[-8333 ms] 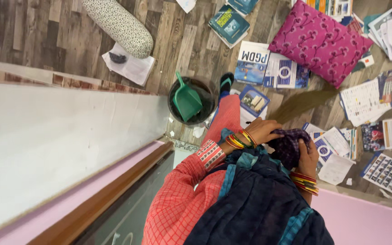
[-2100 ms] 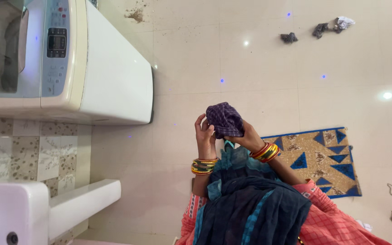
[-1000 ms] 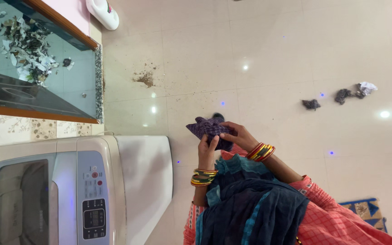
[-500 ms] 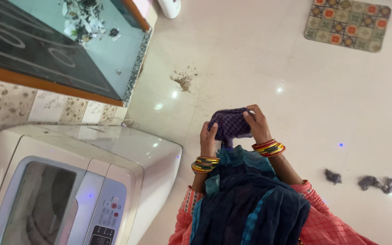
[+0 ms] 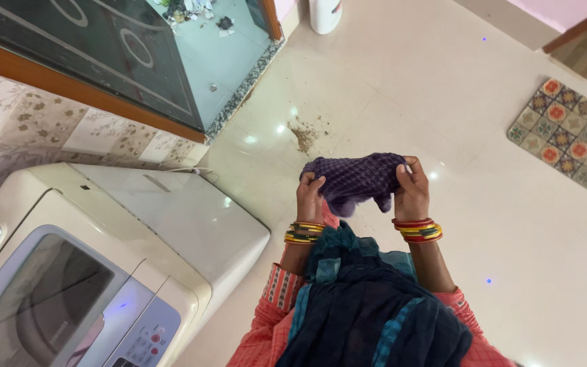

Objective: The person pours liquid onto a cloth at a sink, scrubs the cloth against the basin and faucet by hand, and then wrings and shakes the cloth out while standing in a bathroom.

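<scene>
I hold a purple checked cloth stretched between both hands at chest height over the cream tile floor. My left hand pinches its left edge, and my right hand grips its right edge. Both wrists carry stacks of red, gold and green bangles. A dark blue scarf and orange-red sleeves fill the bottom of the view.
A white top-loading washing machine with a clear lid stands at the lower left. Beyond it is a tiled wall and a dark glass door. A small dirt pile lies on the floor, a patterned mat at right, a white container at top.
The view has swung as I turned; the washing machine now sits lower left. My hands have pulled apart, spreading the bunched cloth wider between them.
</scene>
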